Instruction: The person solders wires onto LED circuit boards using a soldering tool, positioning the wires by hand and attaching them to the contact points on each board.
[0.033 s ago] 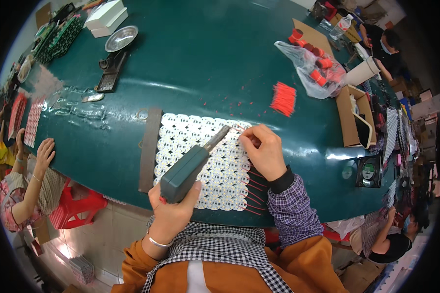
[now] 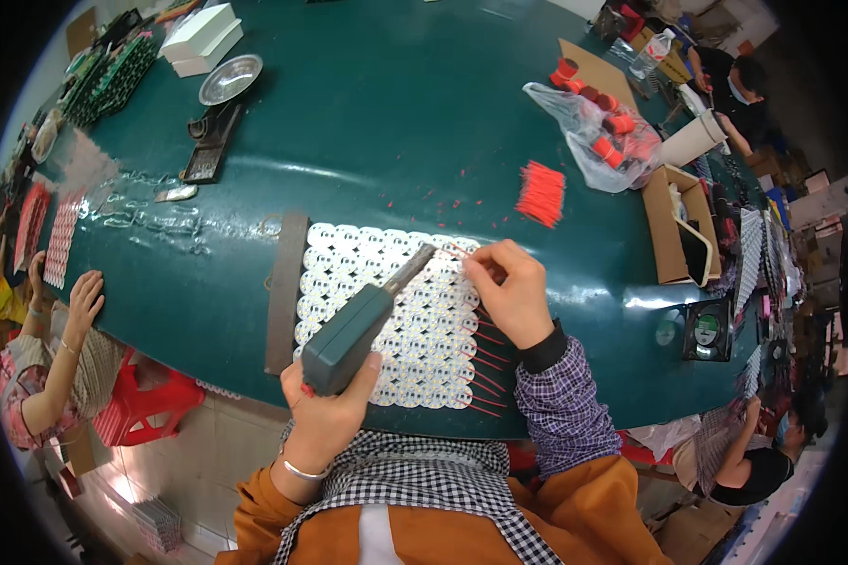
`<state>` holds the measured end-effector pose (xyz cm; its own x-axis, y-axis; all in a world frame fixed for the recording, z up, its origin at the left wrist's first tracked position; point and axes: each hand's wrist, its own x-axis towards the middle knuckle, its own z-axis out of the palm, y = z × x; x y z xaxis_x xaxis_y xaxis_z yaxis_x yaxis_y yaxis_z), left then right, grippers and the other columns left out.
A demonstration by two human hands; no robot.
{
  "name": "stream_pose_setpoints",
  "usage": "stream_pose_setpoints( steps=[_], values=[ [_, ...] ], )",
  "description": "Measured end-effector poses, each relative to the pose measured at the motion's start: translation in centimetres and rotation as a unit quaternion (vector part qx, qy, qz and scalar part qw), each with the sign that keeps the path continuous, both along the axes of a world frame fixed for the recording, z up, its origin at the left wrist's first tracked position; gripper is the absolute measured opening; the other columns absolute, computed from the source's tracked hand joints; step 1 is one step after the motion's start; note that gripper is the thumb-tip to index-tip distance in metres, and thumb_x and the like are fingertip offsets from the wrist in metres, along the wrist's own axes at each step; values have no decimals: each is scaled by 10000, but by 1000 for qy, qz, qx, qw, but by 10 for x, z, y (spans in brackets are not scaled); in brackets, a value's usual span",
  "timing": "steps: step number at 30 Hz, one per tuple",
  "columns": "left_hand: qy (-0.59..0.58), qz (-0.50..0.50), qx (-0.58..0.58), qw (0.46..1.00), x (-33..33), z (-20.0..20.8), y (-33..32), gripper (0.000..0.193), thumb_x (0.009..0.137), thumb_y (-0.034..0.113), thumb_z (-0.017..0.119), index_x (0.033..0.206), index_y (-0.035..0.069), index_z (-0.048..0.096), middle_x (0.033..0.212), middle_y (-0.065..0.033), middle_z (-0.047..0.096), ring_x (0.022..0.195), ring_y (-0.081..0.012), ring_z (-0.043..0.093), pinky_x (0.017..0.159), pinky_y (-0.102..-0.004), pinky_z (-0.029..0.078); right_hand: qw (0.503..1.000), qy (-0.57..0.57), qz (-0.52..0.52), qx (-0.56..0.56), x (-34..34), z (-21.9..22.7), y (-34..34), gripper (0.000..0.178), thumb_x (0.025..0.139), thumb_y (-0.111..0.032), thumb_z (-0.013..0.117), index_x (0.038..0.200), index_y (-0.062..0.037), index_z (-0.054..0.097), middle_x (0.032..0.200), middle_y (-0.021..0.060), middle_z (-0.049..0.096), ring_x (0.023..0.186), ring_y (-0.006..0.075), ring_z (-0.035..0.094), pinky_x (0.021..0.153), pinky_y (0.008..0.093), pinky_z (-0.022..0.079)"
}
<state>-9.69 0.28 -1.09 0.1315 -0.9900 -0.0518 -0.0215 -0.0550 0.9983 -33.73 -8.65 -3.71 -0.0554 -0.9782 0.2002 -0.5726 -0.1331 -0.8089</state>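
Note:
A panel of round white LED boards [image 2: 386,311] lies on the green table before me. My left hand [image 2: 334,405] is wrapped round a dark green soldering gun [image 2: 349,339]. Its metal tip slants up over the panel's upper right part, near the fingertips of my right hand [image 2: 511,287]. That hand pinches a thin red wire [image 2: 456,250] at the panel's upper right corner; whether the tip touches it, I cannot tell. Several red wires [image 2: 485,377] stick out from the panel's right edge, below my right hand. A dark bar [image 2: 286,297] runs along the left edge.
Beyond my right hand lies a bundle of cut red wires [image 2: 541,194], near a plastic bag with red spools [image 2: 612,141]. An open cardboard box [image 2: 674,226] stands right. A metal dish [image 2: 231,79] sits far left. Co-workers' hands [image 2: 85,299] rest at the left table edge.
The soldering gun's tip sits slightly farther left, a little more apart from my right fingertips. The whole view has shifted slightly.

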Motion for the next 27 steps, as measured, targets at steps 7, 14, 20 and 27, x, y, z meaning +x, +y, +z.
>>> stream_pose_setpoints(
  steps=[7, 14, 20, 27],
  values=[
    [35, 33, 32, 998, 14, 0, 11, 254, 837, 48, 828, 1038, -13, 686, 956, -54, 709, 798, -94, 642, 695, -254, 517, 942, 261, -123, -172, -75, -15, -38, 154, 799, -50, 765, 923, -47, 673, 903, 77, 606, 845, 281, 605, 725, 400, 496],
    [24, 83, 5, 996, 15, -5, 17, 287, 815, 29, 837, 1026, -6, 645, 823, -29, 666, 615, -74, 589, 539, -222, 460, 907, 351, -99, -212, -93, -31, -56, 175, 776, -63, 781, 914, -68, 673, 933, 48, 587, 921, 267, 584, 746, 403, 475],
    [1, 39, 19, 999, 23, -5, 20, 280, 838, 65, 832, 1060, -24, 686, 971, -72, 716, 821, -106, 653, 723, -263, 525, 896, 366, -109, -225, -92, -35, -59, 147, 793, -75, 764, 903, -79, 667, 930, 45, 589, 907, 267, 579, 755, 401, 462],
    [15, 68, -85, 994, 18, -4, 18, 197, 829, 34, 811, 973, -42, 702, 849, -50, 722, 743, -75, 639, 650, -246, 515, 894, 356, -125, -243, -87, -37, -56, 172, 782, -72, 758, 920, -84, 656, 986, 56, 613, 965, 288, 581, 795, 415, 467]
  ],
)
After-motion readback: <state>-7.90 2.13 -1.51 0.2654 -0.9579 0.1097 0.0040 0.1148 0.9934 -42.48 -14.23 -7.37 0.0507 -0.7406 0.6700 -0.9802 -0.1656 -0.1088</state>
